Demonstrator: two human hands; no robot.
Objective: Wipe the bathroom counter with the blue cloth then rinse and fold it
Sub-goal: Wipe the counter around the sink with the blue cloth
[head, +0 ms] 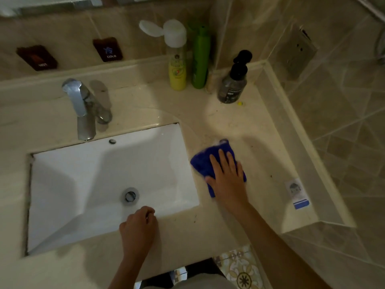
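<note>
The big counter (239,126) holds a white sink (104,174). The blue cloth (205,161) lies right of the sink, under the flat right hand (227,174). The left hand (138,228) is curled, holding nothing.

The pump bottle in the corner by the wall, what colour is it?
The pump bottle is dark grey with a black pump top, seen in the head view.

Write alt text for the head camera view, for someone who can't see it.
A person's right hand presses a blue cloth flat on a beige counter right of a white sink. The left hand rests curled at the sink's front edge. Three bottles stand by the back wall, right of the faucet.
</note>
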